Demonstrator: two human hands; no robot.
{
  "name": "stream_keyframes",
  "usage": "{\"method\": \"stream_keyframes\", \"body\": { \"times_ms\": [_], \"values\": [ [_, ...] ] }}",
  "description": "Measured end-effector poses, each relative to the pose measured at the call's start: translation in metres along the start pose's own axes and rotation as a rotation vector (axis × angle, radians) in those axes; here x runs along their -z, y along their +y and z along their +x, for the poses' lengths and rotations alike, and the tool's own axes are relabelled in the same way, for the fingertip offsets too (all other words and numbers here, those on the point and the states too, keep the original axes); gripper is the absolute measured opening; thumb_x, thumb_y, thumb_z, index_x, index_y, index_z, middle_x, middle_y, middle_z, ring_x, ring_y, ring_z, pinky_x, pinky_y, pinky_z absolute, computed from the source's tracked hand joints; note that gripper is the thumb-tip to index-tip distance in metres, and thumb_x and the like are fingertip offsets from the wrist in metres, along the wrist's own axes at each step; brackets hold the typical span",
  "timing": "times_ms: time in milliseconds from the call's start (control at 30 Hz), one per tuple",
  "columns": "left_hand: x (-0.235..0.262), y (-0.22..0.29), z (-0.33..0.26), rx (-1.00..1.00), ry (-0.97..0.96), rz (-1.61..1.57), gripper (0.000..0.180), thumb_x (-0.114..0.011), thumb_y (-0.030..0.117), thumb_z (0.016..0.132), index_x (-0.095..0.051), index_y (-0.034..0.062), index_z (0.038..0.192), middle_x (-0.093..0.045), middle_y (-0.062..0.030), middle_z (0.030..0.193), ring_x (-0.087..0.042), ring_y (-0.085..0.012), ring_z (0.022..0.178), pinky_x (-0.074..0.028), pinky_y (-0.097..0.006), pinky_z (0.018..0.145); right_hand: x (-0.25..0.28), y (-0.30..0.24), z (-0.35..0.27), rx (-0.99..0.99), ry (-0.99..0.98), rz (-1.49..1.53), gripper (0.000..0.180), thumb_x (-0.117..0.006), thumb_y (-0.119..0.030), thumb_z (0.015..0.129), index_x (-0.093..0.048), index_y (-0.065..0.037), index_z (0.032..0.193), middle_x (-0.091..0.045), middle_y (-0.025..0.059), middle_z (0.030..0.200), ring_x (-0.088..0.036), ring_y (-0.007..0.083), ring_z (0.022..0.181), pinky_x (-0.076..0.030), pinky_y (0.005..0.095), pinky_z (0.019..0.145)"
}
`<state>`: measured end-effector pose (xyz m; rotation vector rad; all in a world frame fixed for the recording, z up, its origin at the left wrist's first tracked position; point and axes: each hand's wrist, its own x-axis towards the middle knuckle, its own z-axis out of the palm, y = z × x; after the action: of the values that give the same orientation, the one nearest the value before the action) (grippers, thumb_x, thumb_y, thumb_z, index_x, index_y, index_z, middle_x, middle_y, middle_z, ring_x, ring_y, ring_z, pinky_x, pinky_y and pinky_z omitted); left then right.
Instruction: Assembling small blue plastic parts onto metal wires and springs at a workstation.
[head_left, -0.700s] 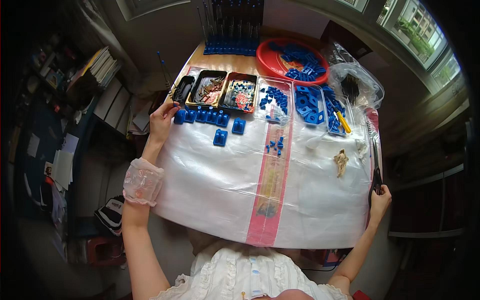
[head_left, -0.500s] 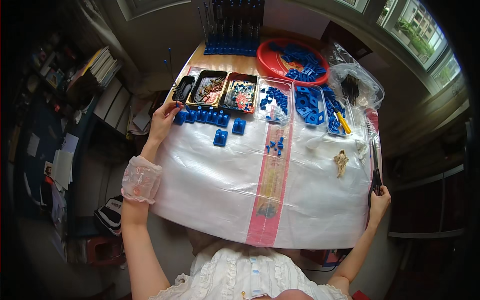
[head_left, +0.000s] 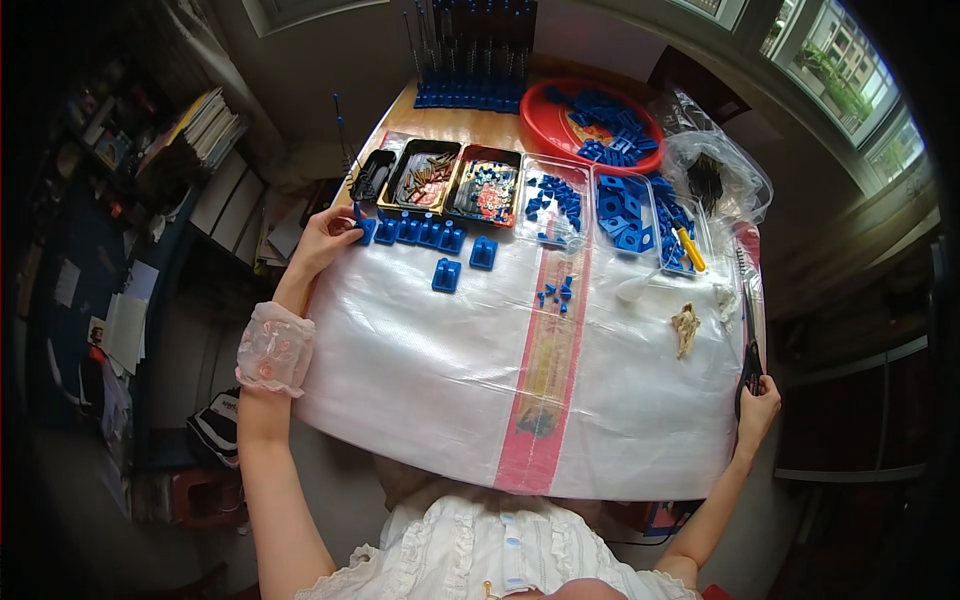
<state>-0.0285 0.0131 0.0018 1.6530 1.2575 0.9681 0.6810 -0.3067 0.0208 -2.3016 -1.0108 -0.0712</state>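
Observation:
At the table's left edge my left hand [head_left: 322, 243] has its fingertips closed on a small blue plastic base [head_left: 365, 231]. Thin blue-tipped rods [head_left: 340, 122] stand up just beyond that hand; whether they join this base I cannot tell. To its right runs a row of similar blue bases [head_left: 428, 232], with two more, one [head_left: 483, 252] to the right and one [head_left: 446, 275] nearer me. My right hand [head_left: 760, 402] is wrapped round the black handle of a long tool [head_left: 750, 368] at the right edge. Its exact kind is unclear.
Trays along the back hold brass-coloured parts [head_left: 424, 180], small metal pieces [head_left: 488, 190] and blue parts [head_left: 620, 215]. Behind them stand a red basin [head_left: 527, 118] and a rack of blue bases [head_left: 470, 98]. A yellow-handled tool [head_left: 690, 250] lies right; loose blue bits [head_left: 562, 288] lie mid-table.
My left fingers have come down slightly to the side of the leftmost blue base. The whole view has shifted a little. My right hand keeps its hold at the right edge.

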Motion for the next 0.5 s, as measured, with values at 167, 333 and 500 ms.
{"method": "stream_keyframes", "body": {
  "times_ms": [167,333,500],
  "values": [
    [-0.0047,0.005,0.0052,0.035,0.006,-0.017,0.02,-0.076,-0.005,0.085,-0.075,0.002,0.103,-0.072,-0.0001,0.093,-0.065,-0.006,0.081,-0.053,-0.02,0.079,0.0007,-0.0005,-0.0011,-0.007,0.0,0.002,0.022,-0.074,-0.002,0.08,-0.067,0.007,0.098,-0.072,0.0164,0.079,-0.071,0.0181,0.073,-0.052,0.0342,0.067],
    [-0.0005,0.0029,0.007,0.024,-0.004,-0.023,0.02,-0.076,-0.005,0.085,-0.076,0.0018,0.103,-0.072,-0.001,0.094,-0.066,-0.0068,0.083,-0.054,-0.02,0.079,-0.0007,0.0002,-0.0018,0.008,0.017,0.014,0.021,-0.073,-0.001,0.079,-0.066,0.007,0.098,-0.071,0.0155,0.076,-0.07,0.0172,0.071,-0.051,0.034,0.066],
    [-0.0014,0.0011,0.0052,0.013,0.016,-0.057,0.019,-0.076,-0.005,0.084,-0.077,0.0014,0.102,-0.072,-0.0011,0.091,-0.066,-0.0064,0.081,-0.054,-0.02,0.078,0.003,-0.0038,-0.0029,-0.017,0.018,-0.012,0.02,-0.073,-0.002,0.08,-0.066,0.007,0.097,-0.069,0.0151,0.073,-0.068,0.017,0.068,-0.051,0.0345,0.065]
  ]
}}
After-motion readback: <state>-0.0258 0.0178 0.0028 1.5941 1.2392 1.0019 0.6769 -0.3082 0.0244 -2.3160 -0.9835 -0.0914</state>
